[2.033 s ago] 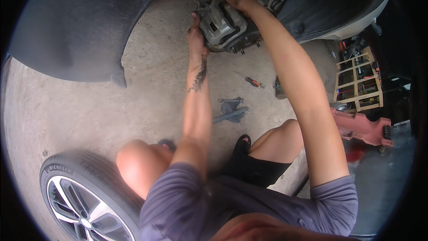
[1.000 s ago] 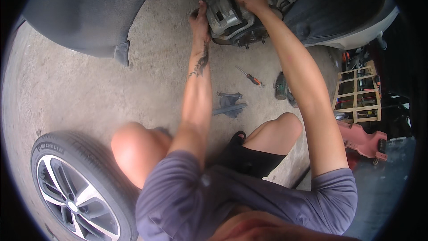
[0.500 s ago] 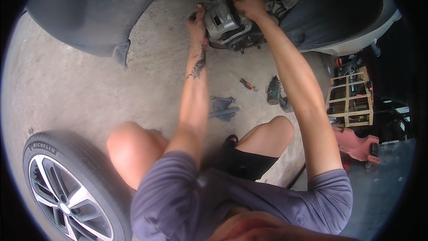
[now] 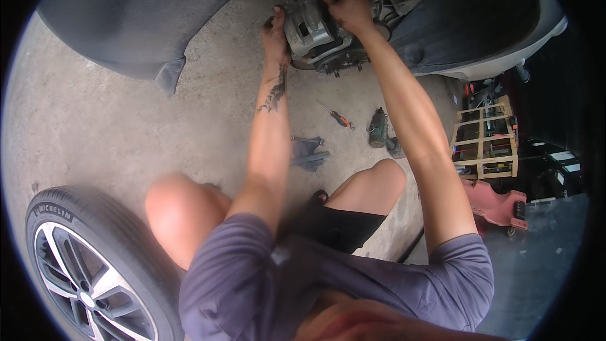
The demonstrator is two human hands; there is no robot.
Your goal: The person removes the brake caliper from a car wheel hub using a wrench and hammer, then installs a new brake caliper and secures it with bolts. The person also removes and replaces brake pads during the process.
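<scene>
A silver-grey brake caliper (image 4: 309, 28) sits over the brake disc (image 4: 344, 62), whose wheel studs stick out toward me. My left hand (image 4: 274, 39) presses against the caliper's left side with its thumb raised; some of its fingers are hidden. My right hand (image 4: 351, 10) grips the caliper from its upper right, thumb over the top edge and the other fingers out of sight behind. Both forearms reach forward under the dark wheel arch liner (image 4: 467, 25).
On the concrete floor lie a screwdriver (image 4: 338, 117), a green power tool (image 4: 378, 129) and a dark cloth-like item (image 4: 308, 153). A wheel with tyre (image 4: 104, 265) lies at lower left. To the right are a wooden-slat crate (image 4: 483, 142) and a red plastic-looking piece (image 4: 499, 205).
Both hands stay at the caliper, with only a slight shift of the left hand's fingers. The whole view has moved a little, so floor items appear slightly further left.
</scene>
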